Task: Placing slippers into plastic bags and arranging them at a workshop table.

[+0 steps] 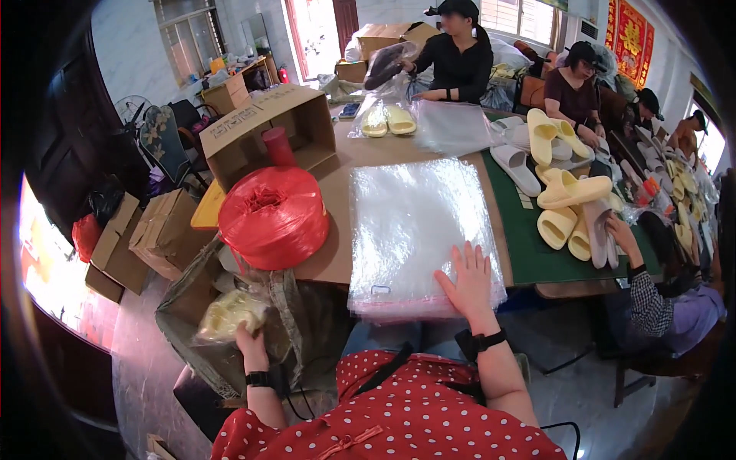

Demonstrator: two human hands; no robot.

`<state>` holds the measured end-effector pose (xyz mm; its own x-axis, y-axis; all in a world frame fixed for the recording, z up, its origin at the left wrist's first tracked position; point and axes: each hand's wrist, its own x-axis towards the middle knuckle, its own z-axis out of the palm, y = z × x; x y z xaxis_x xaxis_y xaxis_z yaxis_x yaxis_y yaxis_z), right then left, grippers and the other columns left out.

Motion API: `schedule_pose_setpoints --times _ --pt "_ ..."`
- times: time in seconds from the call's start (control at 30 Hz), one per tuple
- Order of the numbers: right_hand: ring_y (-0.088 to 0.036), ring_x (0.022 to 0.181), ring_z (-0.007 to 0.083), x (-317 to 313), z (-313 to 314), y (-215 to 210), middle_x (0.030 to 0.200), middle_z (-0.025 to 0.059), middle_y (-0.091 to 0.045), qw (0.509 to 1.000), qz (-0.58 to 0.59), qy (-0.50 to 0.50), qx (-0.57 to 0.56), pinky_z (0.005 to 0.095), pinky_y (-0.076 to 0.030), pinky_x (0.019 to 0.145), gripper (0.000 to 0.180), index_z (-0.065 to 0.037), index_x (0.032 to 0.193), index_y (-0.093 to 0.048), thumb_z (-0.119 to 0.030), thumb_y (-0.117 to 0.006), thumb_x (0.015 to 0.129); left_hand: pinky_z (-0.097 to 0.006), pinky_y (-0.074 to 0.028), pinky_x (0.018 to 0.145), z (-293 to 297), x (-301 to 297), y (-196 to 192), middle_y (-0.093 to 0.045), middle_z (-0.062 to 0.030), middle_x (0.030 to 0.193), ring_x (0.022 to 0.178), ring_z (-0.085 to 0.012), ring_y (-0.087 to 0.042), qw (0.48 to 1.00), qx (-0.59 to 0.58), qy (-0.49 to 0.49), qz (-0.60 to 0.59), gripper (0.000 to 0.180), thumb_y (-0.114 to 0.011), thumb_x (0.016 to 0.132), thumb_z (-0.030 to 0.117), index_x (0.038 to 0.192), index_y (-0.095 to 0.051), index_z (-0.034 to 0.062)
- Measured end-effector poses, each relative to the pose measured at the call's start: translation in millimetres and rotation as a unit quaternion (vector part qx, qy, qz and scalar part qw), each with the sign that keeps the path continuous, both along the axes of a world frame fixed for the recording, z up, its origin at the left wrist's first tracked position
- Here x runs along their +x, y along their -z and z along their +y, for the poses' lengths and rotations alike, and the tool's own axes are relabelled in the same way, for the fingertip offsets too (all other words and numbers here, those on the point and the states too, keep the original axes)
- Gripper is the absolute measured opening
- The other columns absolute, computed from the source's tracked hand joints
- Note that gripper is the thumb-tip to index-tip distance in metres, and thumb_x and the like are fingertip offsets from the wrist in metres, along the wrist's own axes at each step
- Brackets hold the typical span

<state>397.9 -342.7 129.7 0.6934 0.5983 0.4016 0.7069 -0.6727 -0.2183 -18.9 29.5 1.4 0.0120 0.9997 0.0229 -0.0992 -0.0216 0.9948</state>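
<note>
close under me, my left hand is clamped on a soft bagged pair of pale yellow foam slippers, over the open grey woven sack beside the table. i think it is light and squashy, and its film slippery, so grip the whole bundle. my right hand lies flat with fingers spread on the thick stack of clear glossy plastic bags at the near edge of the brown table. these thin sheets probably slide easily. a round red spool of plastic twine stands near.
</note>
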Motion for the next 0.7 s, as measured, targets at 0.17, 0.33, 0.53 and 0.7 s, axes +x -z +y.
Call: schedule_pose_setpoints --times 0.17,0.33,0.53,0.7 --pt "-0.031 0.144 0.0447 -1.9 7.7 0.6 0.154 0.0242 -0.039 1.0 -0.005 -0.01 0.018 0.0575 -0.019 0.119 0.074 -0.01 0.149 -0.046 -0.058 -0.055 0.094 -0.043 -0.054 0.099 33.1 -5.5 71.0 -0.053 -0.0131 0.125 0.117 -0.0257 -0.054 0.986 -0.042 0.073 0.144 0.043 -0.061 0.088 -0.01 0.128 -0.052 0.0029" --pt "-0.031 0.145 0.0435 -0.8 3.8 6.0 0.155 0.0218 -0.039 1.0 -0.013 0.008 0.02 0.057 -0.02 0.119 0.07 -0.012 0.147 -0.047 -0.054 -0.06 0.093 -0.039 -0.052 0.084 74.4 58.5 41.2 -0.057 -0.0134 0.122 0.101 -0.0289 -0.057 0.956 -0.28 -0.081 -0.044 0.041 -0.064 0.09 0.02 0.129 -0.056 0.0091" --pt "-0.032 0.144 0.0437 -6.4 8.1 1.5 0.154 0.0209 -0.04 0.999 -0.015 -0.014 0.038 0.0576 -0.021 0.118 0.068 -0.012 0.146 -0.049 -0.051 -0.062 0.092 -0.039 -0.045 0.057 157.9 37.4 40.6 -0.063 -0.0082 0.09 0.067 -0.0255 -0.057 0.971 -0.222 -0.08 0.036 0.034 -0.064 0.085 0.023 0.112 -0.063 0.0025" --pt "-0.032 0.144 0.0439 -4.8 3.3 3.5 0.155 0.0208 -0.04 1.0 -0.015 -0.002 0.023 0.0575 -0.021 0.118 0.068 -0.011 0.146 -0.049 -0.05 -0.062 0.093 -0.043 -0.05 0.066 183.7 46.8 69.3 -0.067 -0.0118 0.1 0.078 -0.0279 -0.063 0.966 -0.229 -0.114 0.047 0.037 -0.067 0.08 0.015 0.111 -0.065 -0.0047"
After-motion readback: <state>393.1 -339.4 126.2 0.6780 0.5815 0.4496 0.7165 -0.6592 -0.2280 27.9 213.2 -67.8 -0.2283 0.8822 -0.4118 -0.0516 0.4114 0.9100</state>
